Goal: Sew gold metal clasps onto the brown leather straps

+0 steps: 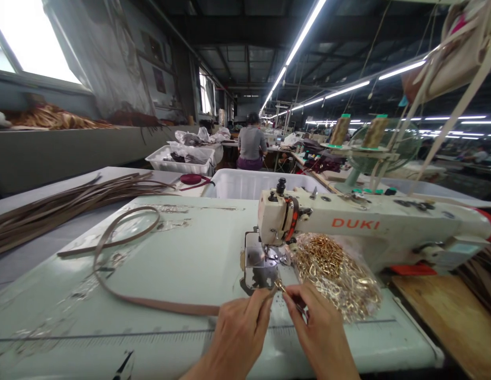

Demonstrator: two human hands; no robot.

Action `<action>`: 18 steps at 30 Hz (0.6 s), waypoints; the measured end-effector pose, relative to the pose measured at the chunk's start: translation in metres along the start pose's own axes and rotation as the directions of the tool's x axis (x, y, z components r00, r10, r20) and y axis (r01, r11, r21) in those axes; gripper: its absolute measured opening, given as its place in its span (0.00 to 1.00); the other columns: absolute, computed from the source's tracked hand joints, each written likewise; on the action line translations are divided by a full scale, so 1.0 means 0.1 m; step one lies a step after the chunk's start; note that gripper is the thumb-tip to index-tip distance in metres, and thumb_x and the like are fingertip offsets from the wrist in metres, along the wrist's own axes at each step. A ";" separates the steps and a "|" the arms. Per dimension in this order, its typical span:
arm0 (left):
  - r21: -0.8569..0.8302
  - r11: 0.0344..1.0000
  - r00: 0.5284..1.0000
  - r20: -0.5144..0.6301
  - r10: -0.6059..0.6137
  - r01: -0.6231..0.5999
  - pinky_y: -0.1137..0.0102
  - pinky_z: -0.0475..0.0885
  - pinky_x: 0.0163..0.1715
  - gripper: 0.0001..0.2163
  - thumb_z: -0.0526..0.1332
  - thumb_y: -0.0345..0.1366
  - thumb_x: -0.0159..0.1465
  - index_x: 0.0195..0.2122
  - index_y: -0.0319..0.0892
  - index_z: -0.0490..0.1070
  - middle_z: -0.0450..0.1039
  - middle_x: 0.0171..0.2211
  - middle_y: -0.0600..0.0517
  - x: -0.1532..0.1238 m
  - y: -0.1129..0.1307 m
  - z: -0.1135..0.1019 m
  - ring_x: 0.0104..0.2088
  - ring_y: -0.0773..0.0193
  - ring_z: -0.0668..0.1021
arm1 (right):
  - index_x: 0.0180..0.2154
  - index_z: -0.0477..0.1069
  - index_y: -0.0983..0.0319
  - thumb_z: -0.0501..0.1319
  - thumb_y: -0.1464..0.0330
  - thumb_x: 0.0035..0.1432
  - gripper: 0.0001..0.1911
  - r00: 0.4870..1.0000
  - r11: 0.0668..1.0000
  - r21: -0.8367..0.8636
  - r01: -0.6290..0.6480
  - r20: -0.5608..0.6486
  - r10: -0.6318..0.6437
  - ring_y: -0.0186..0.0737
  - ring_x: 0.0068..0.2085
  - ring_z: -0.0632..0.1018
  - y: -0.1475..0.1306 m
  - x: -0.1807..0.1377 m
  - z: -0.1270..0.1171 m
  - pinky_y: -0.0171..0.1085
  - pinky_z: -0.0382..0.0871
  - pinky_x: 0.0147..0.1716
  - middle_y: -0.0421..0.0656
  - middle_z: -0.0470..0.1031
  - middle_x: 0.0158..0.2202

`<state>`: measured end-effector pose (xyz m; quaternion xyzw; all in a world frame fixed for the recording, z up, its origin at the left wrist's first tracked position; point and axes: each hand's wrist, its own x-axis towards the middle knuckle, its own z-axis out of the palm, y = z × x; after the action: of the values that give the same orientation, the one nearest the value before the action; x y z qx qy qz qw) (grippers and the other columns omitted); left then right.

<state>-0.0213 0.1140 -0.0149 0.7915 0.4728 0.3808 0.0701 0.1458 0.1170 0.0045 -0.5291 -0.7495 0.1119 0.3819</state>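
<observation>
My left hand (243, 322) is closed on the end of a taupe strap (170, 306), which runs left across the table and curls back in a loop. Close by, my right hand (318, 322) pinches a small gold metal clasp (280, 285) at the strap's end; its exact shape is too small to make out. Both hands meet just in front of the sewing machine's (277, 221) needle plate (259, 277). Beside my right hand, a clear plastic bag (367, 295) lies full of gold metal clasps (324, 253).
Bundled brown straps (71, 200) lie on the left. Behind the table stands a white plastic bin (265, 179). Thread cones (340, 131) and a fan (403, 140) are at the back right. A wooden board (431, 311) sits at right. Farther off, a person (251, 140) is seated.
</observation>
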 end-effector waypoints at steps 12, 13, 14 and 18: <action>0.072 0.989 0.980 -0.144 0.138 -0.129 0.72 0.65 0.24 0.07 0.54 0.29 0.66 0.44 0.42 0.65 0.71 0.23 0.57 0.01 -0.04 -0.05 0.21 0.68 0.74 | 0.42 0.70 0.59 0.54 0.65 0.62 0.10 0.999 0.997 0.064 -0.045 -0.013 0.046 0.37 0.36 0.75 0.02 0.02 -0.05 0.32 0.69 0.33 0.42 0.73 0.36; 0.064 0.990 0.980 -0.147 0.136 -0.128 0.73 0.65 0.24 0.07 0.54 0.29 0.66 0.45 0.42 0.65 0.71 0.23 0.57 0.01 -0.03 -0.05 0.20 0.69 0.74 | 0.42 0.70 0.59 0.54 0.65 0.61 0.10 0.999 0.998 0.057 -0.030 -0.015 0.031 0.37 0.36 0.75 0.03 0.02 -0.06 0.32 0.69 0.33 0.42 0.72 0.36; 0.057 0.990 0.980 -0.145 0.134 -0.127 0.73 0.65 0.25 0.08 0.54 0.29 0.66 0.45 0.43 0.65 0.71 0.23 0.57 0.01 -0.03 -0.06 0.21 0.69 0.74 | 0.42 0.70 0.59 0.54 0.66 0.61 0.09 1.000 0.999 0.051 -0.010 -0.015 0.010 0.37 0.36 0.75 0.03 0.02 -0.07 0.32 0.69 0.34 0.42 0.72 0.36; 0.049 0.992 0.985 -0.127 0.118 -0.112 0.73 0.65 0.24 0.08 0.54 0.30 0.66 0.45 0.43 0.65 0.72 0.23 0.57 0.00 -0.01 -0.06 0.21 0.68 0.74 | 0.45 0.68 0.59 0.54 0.70 0.61 0.10 0.996 0.995 0.040 0.089 -0.028 -0.087 0.37 0.37 0.74 0.01 0.00 -0.03 0.33 0.70 0.35 0.43 0.71 0.36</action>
<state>-0.0263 0.1130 -0.0109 0.7923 0.4377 0.4251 0.0007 0.1486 0.1162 0.0062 -0.4891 -0.7644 0.1032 0.4072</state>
